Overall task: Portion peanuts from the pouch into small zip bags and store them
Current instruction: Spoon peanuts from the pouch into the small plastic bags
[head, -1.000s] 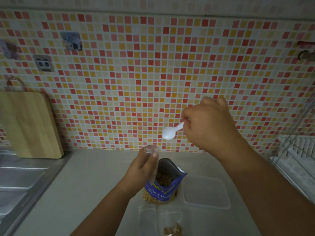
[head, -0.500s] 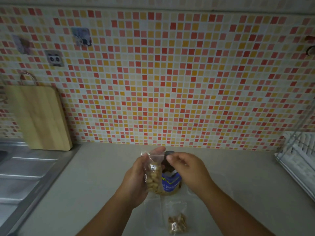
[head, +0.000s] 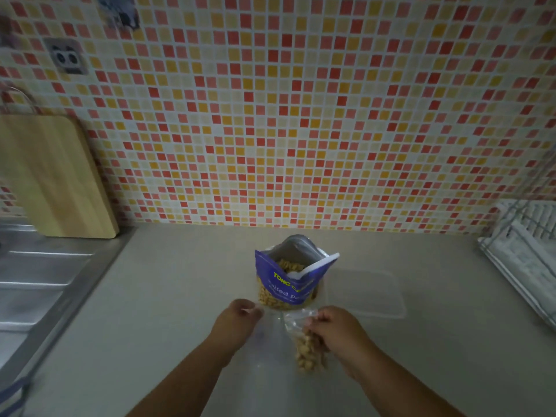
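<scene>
Peanuts (head: 310,352) fill the small zip bag (head: 302,341) low in the centre of the frame, and your right hand (head: 334,332) has its fingers closed on that bag's right edge near the top. Your left hand (head: 237,322) sits just left of it, fingers curled in and pinched together; the blur hides whether they hold the thin clear plastic lying there, so I cannot tell what that hand has hold of. Both hands are low over the counter (head: 165,296), close together.

Just above them, at centre frame, the blue pouch (head: 288,281) stands upright with its mouth open, and the white spoon (head: 316,266) rests inside with its handle sticking out toward the right. A clear container lid (head: 370,293) lies flat to the right of the pouch. At the left edge you have the wooden cutting board (head: 51,176) leaning on the tiled wall (head: 301,115) above the steel sink (head: 36,281). A dish rack (head: 526,248) shows at the right edge.
</scene>
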